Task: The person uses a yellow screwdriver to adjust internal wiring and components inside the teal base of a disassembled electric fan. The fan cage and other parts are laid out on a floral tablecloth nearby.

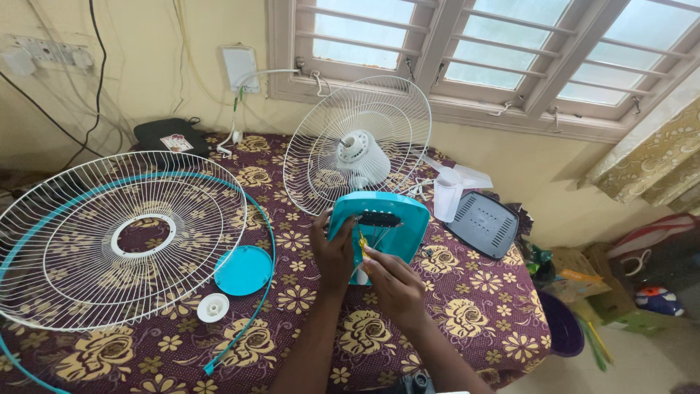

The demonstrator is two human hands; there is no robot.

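A turquoise fan base (390, 222) stands tilted on the flowered tablecloth (467, 292), its underside toward me. My left hand (333, 252) grips its left edge. My right hand (390, 281) holds a small yellow-handled screwdriver (362, 244) with its tip against the underside of the base. Behind the base stands the white rear fan guard (397, 109) with the white motor housing (361, 155) at its middle.
A white front guard (109, 233) with a turquoise rim ring lies at the left. Beside it are a round turquoise cap (243, 271) and a small white knob (213, 308). A white fan blade (456, 186) and a dark grey cover (483, 223) lie at the right. Boxes sit on the floor at the right.
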